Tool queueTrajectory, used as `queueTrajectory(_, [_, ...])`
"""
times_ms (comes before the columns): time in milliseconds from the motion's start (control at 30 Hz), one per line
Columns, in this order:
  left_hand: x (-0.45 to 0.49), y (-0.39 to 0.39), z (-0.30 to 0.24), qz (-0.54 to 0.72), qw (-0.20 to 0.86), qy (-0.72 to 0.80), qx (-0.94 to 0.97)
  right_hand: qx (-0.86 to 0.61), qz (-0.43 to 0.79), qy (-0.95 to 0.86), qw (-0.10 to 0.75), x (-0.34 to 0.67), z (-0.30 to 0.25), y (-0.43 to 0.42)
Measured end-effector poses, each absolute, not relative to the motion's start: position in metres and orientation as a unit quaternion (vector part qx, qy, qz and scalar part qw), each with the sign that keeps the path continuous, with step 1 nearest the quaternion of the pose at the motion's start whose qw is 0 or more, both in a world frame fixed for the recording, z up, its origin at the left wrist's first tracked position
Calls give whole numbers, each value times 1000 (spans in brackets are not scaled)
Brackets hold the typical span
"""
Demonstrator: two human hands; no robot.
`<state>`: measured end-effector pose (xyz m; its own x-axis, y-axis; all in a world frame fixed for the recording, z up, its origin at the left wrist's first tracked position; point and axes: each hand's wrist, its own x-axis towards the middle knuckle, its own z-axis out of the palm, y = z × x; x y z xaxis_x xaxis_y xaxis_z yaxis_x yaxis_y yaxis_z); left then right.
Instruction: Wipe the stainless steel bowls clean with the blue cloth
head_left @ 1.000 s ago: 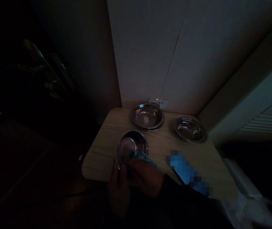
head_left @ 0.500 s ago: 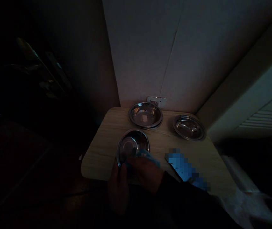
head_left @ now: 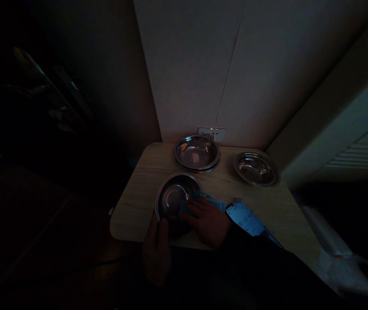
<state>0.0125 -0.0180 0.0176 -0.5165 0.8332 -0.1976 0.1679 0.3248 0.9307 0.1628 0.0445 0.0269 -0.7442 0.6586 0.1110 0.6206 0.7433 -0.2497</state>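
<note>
At the near edge of the tabletop [head_left: 135, 206], the left hand [head_left: 156, 249] grips the near rim of a steel bowl [head_left: 173, 198], tilted up toward the person. The right hand [head_left: 208, 221] clutches a blue cloth [head_left: 203, 199] against the bowl's right side. A second bowl [head_left: 197, 153] sits far centre, just before a wall socket [head_left: 211, 133]. A third bowl [head_left: 257, 168] sits far right.

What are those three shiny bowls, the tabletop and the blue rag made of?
The bowl in the left hand, the back bowl and the right bowl look like polished steel: silvery, with mirror glints. The tabletop shows pale grain lines: wood or wood-look laminate. The blue cloth under the right hand bunches like soft fabric; the dim light hides its weave.
</note>
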Motion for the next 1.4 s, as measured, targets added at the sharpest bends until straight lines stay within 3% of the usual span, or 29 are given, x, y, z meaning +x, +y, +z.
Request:
queueTrajectory(200, [7, -19, 11, 477, 373, 716, 348, -353, 256, -872, 224, 130, 27, 18])
queueTrajectory(467, [10, -15, -5, 504, 359, 712, 331, -330, 46, -937, 102, 171, 31, 38])
queueTrajectory(667, [14, -7, 1, 502, 409, 666, 371, -435, -22, -875, 214, 163, 40, 51])
queueTrajectory(800, [14, -4, 1, 504, 443, 648, 361, -470, 44, -866, 167, 134, 33, 58])
queueTrajectory(967, [10, 0, -1, 528, 469, 631, 322, -363, 187, -908, 90, 135, 40, 52])
queueTrajectory(1100, [10, 1, 1, 516, 456, 654, 314, -388, 203, -898, 37, 156, 55, 43])
queueTrajectory(1267, [8, 1, 4, 498, 479, 642, 331, -499, 194, -823, 189, 148, 45, 40])
queueTrajectory(1400, [1, 4, 5, 497, 485, 633, 341, -444, 240, -823, 261, 126, 31, 25])
